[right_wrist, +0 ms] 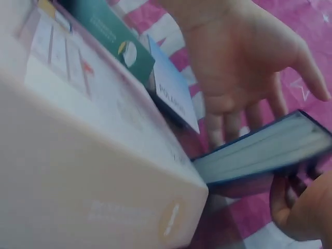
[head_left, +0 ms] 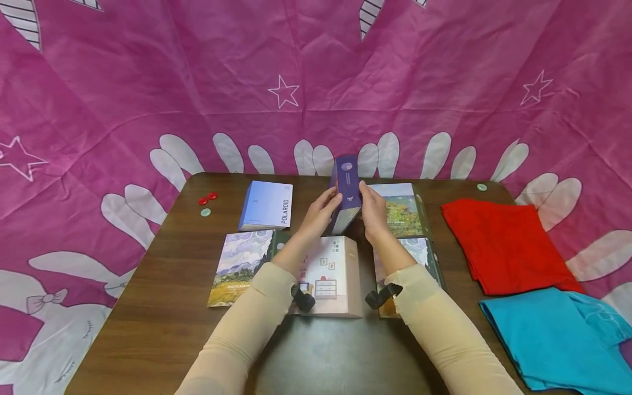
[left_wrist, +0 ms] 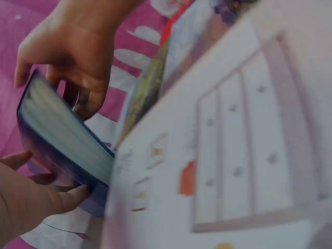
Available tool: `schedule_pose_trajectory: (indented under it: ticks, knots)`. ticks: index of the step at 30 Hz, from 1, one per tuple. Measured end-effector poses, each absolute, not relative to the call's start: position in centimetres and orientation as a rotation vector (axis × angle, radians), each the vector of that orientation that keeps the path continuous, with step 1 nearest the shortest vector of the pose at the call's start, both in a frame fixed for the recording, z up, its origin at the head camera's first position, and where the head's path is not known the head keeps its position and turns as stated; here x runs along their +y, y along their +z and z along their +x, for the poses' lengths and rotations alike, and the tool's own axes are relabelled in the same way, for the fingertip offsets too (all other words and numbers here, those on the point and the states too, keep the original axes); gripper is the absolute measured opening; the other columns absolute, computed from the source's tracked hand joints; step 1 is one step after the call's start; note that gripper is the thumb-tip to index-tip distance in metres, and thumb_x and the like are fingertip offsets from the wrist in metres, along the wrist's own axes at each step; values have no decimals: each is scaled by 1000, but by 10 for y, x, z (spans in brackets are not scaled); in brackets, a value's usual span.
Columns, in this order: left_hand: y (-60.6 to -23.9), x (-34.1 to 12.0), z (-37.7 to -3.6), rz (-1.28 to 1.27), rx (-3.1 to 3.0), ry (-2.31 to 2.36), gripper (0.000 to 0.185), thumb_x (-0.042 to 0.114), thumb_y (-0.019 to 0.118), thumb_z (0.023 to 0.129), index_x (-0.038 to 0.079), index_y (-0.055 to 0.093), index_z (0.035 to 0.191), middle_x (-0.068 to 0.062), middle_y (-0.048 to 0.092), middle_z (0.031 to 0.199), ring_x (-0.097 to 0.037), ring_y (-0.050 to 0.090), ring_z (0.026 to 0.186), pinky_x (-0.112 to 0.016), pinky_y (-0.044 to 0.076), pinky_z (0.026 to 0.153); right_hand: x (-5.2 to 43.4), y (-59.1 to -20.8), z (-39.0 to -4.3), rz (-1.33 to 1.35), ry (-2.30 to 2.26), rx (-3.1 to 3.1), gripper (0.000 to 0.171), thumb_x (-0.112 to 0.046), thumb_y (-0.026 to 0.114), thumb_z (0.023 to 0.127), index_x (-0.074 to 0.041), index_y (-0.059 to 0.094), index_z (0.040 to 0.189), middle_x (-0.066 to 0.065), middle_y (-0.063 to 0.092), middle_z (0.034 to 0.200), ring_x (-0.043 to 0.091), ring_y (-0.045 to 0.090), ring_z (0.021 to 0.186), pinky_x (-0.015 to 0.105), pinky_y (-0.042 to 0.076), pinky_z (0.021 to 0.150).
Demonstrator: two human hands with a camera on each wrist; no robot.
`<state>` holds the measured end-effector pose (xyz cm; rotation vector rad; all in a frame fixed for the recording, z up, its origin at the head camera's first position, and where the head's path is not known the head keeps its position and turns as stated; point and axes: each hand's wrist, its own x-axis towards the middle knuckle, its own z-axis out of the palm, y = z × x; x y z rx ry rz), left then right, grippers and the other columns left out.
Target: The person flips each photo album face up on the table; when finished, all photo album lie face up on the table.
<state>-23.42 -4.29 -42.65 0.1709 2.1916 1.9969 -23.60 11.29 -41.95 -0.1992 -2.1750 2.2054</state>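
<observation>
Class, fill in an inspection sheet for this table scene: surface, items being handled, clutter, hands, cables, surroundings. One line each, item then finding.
Surface: dark wooden table.
Items handled: dark blue album held tilted between both hands, behind the pale pink album lying flat.
Clutter: Polaroid album, two landscape-cover albums, red cloth, blue cloth, red and green buttons.
Hands: left hand and right hand each keep a grip on a side of the dark blue album.
Cables: nothing seen.
Surroundings: pink cloth backdrop with white stars.
</observation>
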Motion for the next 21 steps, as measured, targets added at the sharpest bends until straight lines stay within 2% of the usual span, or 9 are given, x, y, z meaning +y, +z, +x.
schedule_pose_trajectory:
  ticks: [2,5,8,10,13,16,21]
  knots:
    - [-421,-49,-232,221,2245,2025,63,45,54,103,19,37,158,-8,43,157,-30,47,139,-50,44,108,108,-420,-237,-125,2276,-2138,53,-47,41,108,-8,64,135,6,65,113,20,59,97,45,48,94]
    - [-415,-59,-232,259,2361,2045,61,42,55,104,17,39,157,-4,36,162,-29,44,141,-43,42,112,104,-423,-241,-45,2383,-2188,48,-35,44,109,-3,56,143,15,60,133,29,58,119,48,46,105]
    - [-413,-71,-234,262,2481,1999,62,45,53,104,11,42,155,-2,29,165,-28,38,145,-37,38,115,104,-431,-248,-56,2396,-2382,51,-32,49,108,-2,47,149,19,48,149,35,47,136,49,41,112]
    - [-414,-78,-235,243,2512,1956,65,49,50,104,9,42,155,-2,28,166,-28,35,148,-37,36,117,105,-437,-251,-72,2373,-2518,57,-35,50,107,-2,40,153,18,40,156,36,38,143,49,36,116]
    - [-422,-89,-236,159,2479,1922,72,57,46,103,11,38,157,-5,32,164,-28,36,147,-39,35,117,105,-445,-254,-55,2355,-2632,62,-40,48,107,-4,35,155,16,32,161,35,30,148,49,31,118]
    - [-432,-95,-239,38,2384,1931,75,62,45,101,15,34,159,-8,35,162,-28,34,148,-41,31,119,106,-450,-254,-32,2304,-2664,62,-42,48,107,-4,36,154,15,31,162,34,28,149,51,28,119]
    - [-446,-93,-245,-57,2254,1874,79,64,41,100,15,29,161,-6,27,166,-28,21,153,-48,16,124,118,-449,-249,-75,2092,-2740,63,-48,51,104,-9,42,152,13,32,161,37,29,147,60,23,118]
